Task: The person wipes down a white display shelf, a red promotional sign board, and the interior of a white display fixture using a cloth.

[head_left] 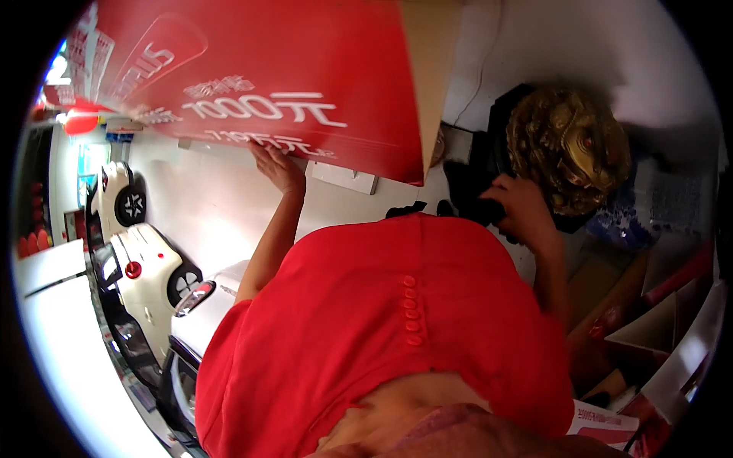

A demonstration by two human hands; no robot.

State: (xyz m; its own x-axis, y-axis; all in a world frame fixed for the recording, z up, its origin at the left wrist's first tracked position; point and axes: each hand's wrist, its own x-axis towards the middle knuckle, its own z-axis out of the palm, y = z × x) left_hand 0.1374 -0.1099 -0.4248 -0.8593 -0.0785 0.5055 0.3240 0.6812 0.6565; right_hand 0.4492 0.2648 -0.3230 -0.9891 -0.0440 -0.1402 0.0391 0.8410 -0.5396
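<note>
A large red sign board (305, 69) with white lettering, among it "1000元", stands tilted in front of me, its brown side face showing on the right. My left hand (281, 169) is at the board's lower edge, with its fingers closed against it; the thumb is hard to see. To the right, my right hand (523, 208) is curled around a dark black thing (467, 187) whose kind I cannot make out. Just beyond that hand sits a golden carved statue (569, 149) on a black base.
White toy-like cars (145, 286) stand in a row at the left. A white flat panel (343, 178) lies on the pale floor below the board. At the right are a blue-and-white patterned object (622, 225) and leaning cardboard pieces (649, 320). A thin cord (482, 72) hangs by the wall.
</note>
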